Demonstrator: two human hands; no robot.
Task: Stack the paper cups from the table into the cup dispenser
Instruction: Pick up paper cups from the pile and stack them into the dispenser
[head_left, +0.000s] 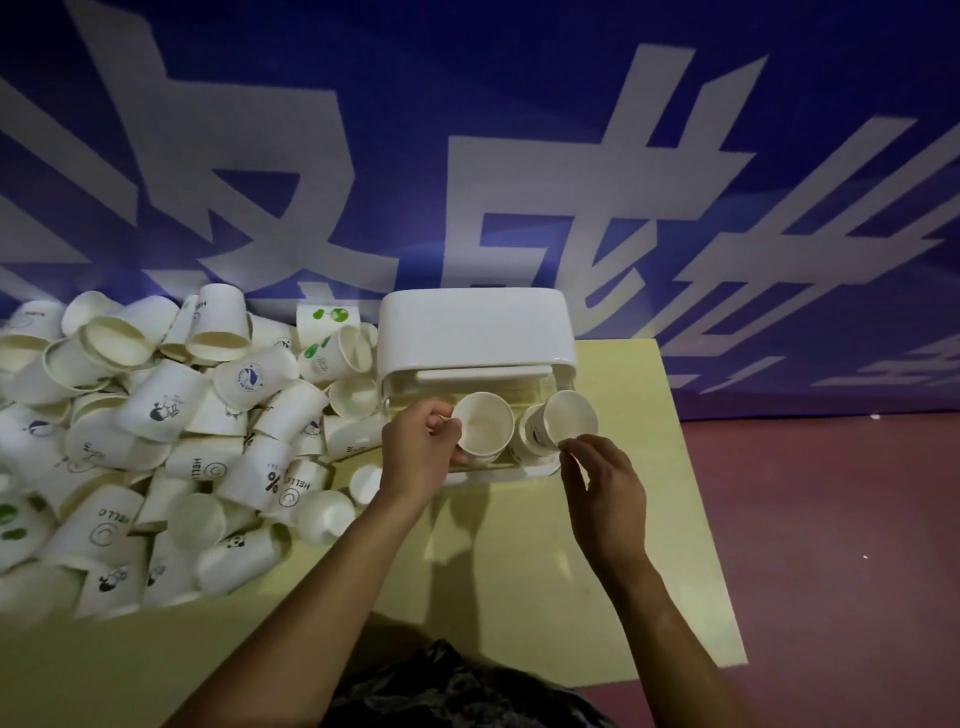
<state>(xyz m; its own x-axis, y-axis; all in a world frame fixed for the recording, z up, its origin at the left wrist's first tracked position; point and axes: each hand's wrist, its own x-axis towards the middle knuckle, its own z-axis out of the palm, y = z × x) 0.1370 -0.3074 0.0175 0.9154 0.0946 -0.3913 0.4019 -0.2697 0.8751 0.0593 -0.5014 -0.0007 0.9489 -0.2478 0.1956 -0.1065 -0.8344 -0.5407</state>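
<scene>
Head view: left hand (418, 457) gripping paper cup (484, 428) by its rim at cup dispenser (475, 332), mouth facing near. Right hand (605, 480) loosely pinched, just off second cup (563, 423) in dispenser's right slot; contact unclear. Loose cup pile (156, 431) heaped left on yellow table (649, 545).

White cups (156, 415) (some printed), yellow table (623, 545)

Background items

Blue banner (519, 104) with large white characters: beyond the fingers. Yellow counter (649, 519): below the fingers. Reddish floor (841, 545): right of the fingers.
</scene>
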